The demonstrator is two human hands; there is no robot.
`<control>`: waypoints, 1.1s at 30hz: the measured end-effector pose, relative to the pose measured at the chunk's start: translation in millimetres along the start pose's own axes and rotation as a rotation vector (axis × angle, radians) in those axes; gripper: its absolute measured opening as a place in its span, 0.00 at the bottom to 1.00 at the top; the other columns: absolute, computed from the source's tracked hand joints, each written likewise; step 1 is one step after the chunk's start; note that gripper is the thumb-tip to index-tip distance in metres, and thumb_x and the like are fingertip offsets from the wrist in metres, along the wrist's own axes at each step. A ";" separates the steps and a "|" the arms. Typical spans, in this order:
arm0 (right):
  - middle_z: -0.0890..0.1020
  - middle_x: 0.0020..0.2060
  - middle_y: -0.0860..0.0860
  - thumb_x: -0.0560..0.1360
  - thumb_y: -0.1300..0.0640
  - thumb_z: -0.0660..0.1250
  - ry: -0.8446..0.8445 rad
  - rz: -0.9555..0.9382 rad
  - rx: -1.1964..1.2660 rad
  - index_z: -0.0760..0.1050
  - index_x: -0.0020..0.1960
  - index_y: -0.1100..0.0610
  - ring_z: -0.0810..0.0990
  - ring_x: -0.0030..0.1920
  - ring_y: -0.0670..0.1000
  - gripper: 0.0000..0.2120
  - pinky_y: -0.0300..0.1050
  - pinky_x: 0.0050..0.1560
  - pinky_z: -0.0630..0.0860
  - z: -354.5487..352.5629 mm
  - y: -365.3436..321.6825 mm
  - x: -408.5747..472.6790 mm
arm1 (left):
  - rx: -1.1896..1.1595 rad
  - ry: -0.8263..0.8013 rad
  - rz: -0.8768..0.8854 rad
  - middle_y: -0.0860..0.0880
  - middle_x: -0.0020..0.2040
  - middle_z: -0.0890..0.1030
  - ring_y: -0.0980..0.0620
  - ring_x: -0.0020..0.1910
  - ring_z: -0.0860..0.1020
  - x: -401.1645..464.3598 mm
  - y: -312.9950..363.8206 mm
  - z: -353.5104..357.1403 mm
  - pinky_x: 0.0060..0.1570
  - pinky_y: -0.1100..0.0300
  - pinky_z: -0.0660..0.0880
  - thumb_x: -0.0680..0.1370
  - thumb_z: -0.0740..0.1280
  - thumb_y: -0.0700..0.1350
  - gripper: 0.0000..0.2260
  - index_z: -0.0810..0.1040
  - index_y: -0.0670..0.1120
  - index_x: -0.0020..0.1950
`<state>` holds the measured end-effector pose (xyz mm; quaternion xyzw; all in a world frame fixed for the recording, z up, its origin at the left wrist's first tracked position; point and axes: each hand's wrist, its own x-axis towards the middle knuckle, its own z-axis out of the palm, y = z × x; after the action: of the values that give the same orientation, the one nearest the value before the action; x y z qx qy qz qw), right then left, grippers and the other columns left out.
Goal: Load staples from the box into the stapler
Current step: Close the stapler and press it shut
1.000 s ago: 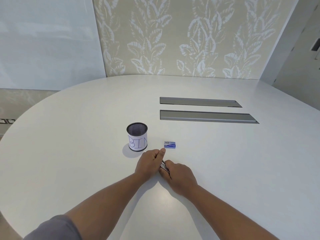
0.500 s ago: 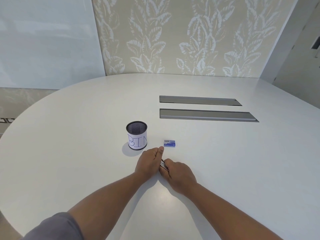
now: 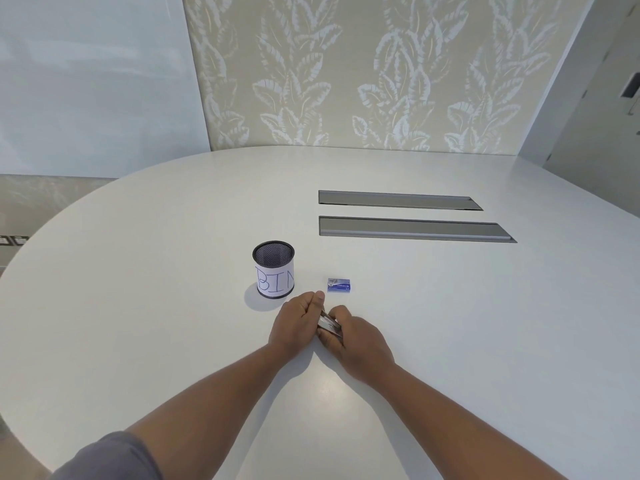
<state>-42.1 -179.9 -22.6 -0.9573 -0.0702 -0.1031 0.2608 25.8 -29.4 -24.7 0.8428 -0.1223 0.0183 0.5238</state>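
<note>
A small metal stapler (image 3: 329, 324) lies between my two hands on the white table (image 3: 138, 306), mostly covered by them. My left hand (image 3: 297, 322) grips its left side with fingers curled and thumb pointing forward. My right hand (image 3: 353, 337) wraps around its right side. A small blue staple box (image 3: 339, 285) sits closed on the table just beyond my hands, apart from them.
A black mesh cup (image 3: 274, 269) with a paper label reading BIN stands to the left of the staple box. Two long grey cable slots (image 3: 412, 229) are set into the table farther back. A patterned wall panel rises behind the table.
My hands have stayed on the stapler at the same spot; a little more of its metal shows between them. The staple box and cup have not moved.
</note>
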 end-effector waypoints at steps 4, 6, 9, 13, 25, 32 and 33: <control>0.77 0.41 0.44 0.78 0.36 0.60 0.049 0.015 0.086 0.68 0.51 0.47 0.74 0.41 0.49 0.15 0.50 0.41 0.75 -0.2 3.9 2.1 | -0.008 -0.019 0.026 0.52 0.36 0.82 0.53 0.36 0.78 -1.9 0.3 -1.5 0.42 0.51 0.75 0.78 0.55 0.64 0.21 0.76 0.49 0.41; 0.76 0.45 0.43 0.78 0.37 0.61 0.075 0.027 0.138 0.71 0.53 0.47 0.74 0.44 0.47 0.13 0.47 0.45 0.75 0.4 7.2 3.3 | 0.008 -0.053 0.045 0.54 0.36 0.82 0.57 0.35 0.77 -2.5 0.2 -3.1 0.40 0.57 0.75 0.77 0.58 0.63 0.15 0.78 0.55 0.46; 0.77 0.50 0.46 0.80 0.44 0.65 0.108 0.047 0.196 0.74 0.57 0.50 0.75 0.48 0.47 0.12 0.46 0.48 0.76 0.5 9.8 5.8 | 0.043 -0.100 0.091 0.57 0.32 0.77 0.61 0.32 0.74 -3.4 -1.2 -6.4 0.36 0.66 0.70 0.77 0.65 0.60 0.11 0.78 0.59 0.57; 0.77 0.50 0.48 0.79 0.54 0.68 0.157 0.071 0.240 0.76 0.59 0.54 0.75 0.48 0.49 0.10 0.46 0.48 0.74 -2.0 11.8 8.1 | -0.043 -0.259 0.081 0.52 0.35 0.76 0.57 0.32 0.73 -0.1 -0.5 -15.7 0.38 0.62 0.73 0.74 0.75 0.52 0.19 0.76 0.56 0.63; 0.76 0.58 0.51 0.78 0.68 0.67 0.125 0.086 0.283 0.75 0.68 0.61 0.75 0.56 0.47 0.19 0.23 0.57 0.66 -11.9 12.7 8.4 | -0.049 -0.366 0.008 0.51 0.40 0.80 0.56 0.32 0.77 8.0 8.2 -35.4 0.34 0.64 0.76 0.73 0.76 0.39 0.18 0.78 0.52 0.60; 0.81 0.51 0.45 0.76 0.64 0.71 0.134 0.139 0.386 0.79 0.60 0.54 0.78 0.52 0.41 0.15 0.31 0.52 0.71 -25.5 16.1 10.7 | 0.184 -0.327 0.155 0.57 0.58 0.77 0.57 0.53 0.79 14.6 24.5 -42.6 0.52 0.65 0.79 0.71 0.76 0.42 0.24 0.77 0.55 0.65; 0.81 0.51 0.45 0.76 0.64 0.72 0.135 0.137 0.386 0.79 0.60 0.54 0.78 0.52 0.42 0.14 0.34 0.53 0.72 -27.1 15.3 11.9 | 0.205 -0.336 0.176 0.57 0.58 0.77 0.57 0.53 0.79 16.3 26.7 -43.2 0.53 0.65 0.78 0.72 0.76 0.41 0.24 0.77 0.55 0.66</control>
<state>-32.1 -206.0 -4.4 -0.8830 -0.0056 -0.1335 0.4499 39.8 -5.3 20.8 0.8689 -0.2784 -0.0646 0.4042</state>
